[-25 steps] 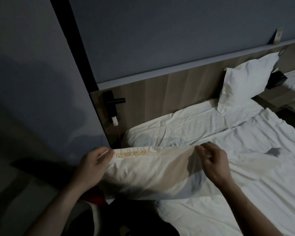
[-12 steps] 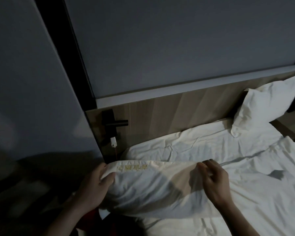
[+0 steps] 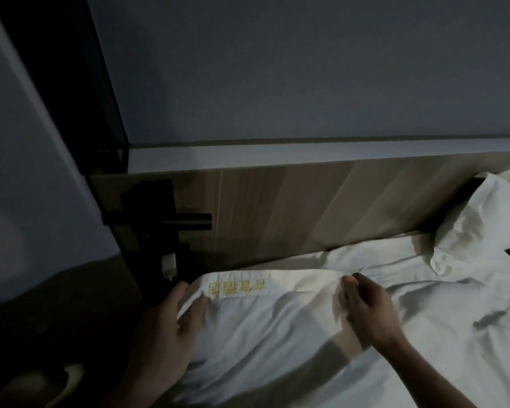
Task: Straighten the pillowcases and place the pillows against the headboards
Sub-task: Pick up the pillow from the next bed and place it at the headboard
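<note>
A white pillow (image 3: 265, 328) with yellow embroidered lettering along its far edge lies at the head of the bed, just short of the wooden headboard (image 3: 306, 207). My left hand (image 3: 171, 328) grips its left end, thumb on top and fingers round the corner. My right hand (image 3: 368, 310) pinches the pillowcase's far edge near its right end. A second white pillow (image 3: 480, 219) leans against the headboard at the far right.
A black wall lamp (image 3: 171, 222) with a white plug (image 3: 169, 265) below it is fixed to the headboard's left end, close to my left hand. A grey ledge (image 3: 306, 153) tops the headboard. Rumpled white sheets (image 3: 454, 334) cover the bed. Dark floor lies to the left.
Both hands have carried the pillow forward and down towards the headboard. My view has come closer and turned left, so the second pillow has slid to the right edge.
</note>
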